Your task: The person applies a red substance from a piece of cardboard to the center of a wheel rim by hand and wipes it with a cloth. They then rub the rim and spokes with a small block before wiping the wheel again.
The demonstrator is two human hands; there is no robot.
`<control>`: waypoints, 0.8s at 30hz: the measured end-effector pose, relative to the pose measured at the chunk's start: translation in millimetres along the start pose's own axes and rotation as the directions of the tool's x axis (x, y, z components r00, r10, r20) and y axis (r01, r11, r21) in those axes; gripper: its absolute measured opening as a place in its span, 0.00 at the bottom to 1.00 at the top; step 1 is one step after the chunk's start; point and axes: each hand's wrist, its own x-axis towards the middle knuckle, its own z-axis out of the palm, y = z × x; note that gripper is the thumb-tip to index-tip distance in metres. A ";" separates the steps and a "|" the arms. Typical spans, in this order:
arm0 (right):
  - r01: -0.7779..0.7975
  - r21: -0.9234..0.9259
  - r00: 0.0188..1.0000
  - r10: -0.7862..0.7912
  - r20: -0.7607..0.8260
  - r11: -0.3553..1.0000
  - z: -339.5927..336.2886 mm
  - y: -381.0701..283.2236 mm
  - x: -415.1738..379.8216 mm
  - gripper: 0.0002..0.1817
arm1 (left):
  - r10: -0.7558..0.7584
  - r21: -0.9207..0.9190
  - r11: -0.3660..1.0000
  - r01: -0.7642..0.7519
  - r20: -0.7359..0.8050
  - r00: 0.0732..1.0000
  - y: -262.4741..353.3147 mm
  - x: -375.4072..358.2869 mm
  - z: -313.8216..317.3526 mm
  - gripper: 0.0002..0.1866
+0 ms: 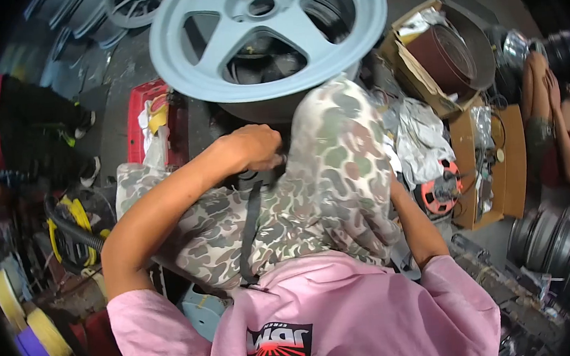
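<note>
Between my knees, just below the rim of a grey five-spoke wheel rim (338,54), is my left hand (255,147). Its fingers are curled closed and slightly blurred; whatever they may hold is hidden. Dark shapes lie under the hand, too shaded to name. My right forearm runs down beside my raised right knee, and the hand itself is hidden behind that leg. The wheel rim lies face up and tilted in front of me, on top of a dark round thing seen through its openings.
A red tray (137,133) with tape and rags stands left of the wheel. To the right are a cardboard box with a brown abrasive roll (439,63), a grey cloth (420,132), an orange reel (438,188) and an open carton (507,158). People are at both sides.
</note>
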 end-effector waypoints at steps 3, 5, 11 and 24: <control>0.000 -0.144 0.998 0.010 0.068 0.990 -15.9 -21.9 12.9 0.16 | 0.093 -0.081 0.991 -0.103 -0.121 0.988 -2.0 -33.1 -2.6 0.20; -0.003 -0.216 0.995 0.024 0.097 0.976 -36.4 -38.7 18.0 0.16 | 0.121 -0.144 0.978 -0.149 -0.187 0.975 5.2 -59.8 -16.6 0.21; -0.099 -0.337 0.985 0.140 0.102 0.936 -82.0 -50.5 4.7 0.15 | 0.156 -0.129 0.969 -0.212 -0.345 0.926 16.4 -75.1 -16.8 0.18; -0.171 -0.302 0.975 0.206 0.089 0.938 -68.6 -39.1 8.6 0.12 | 0.039 0.043 0.999 -0.003 -0.877 0.479 30.9 -45.7 21.6 0.39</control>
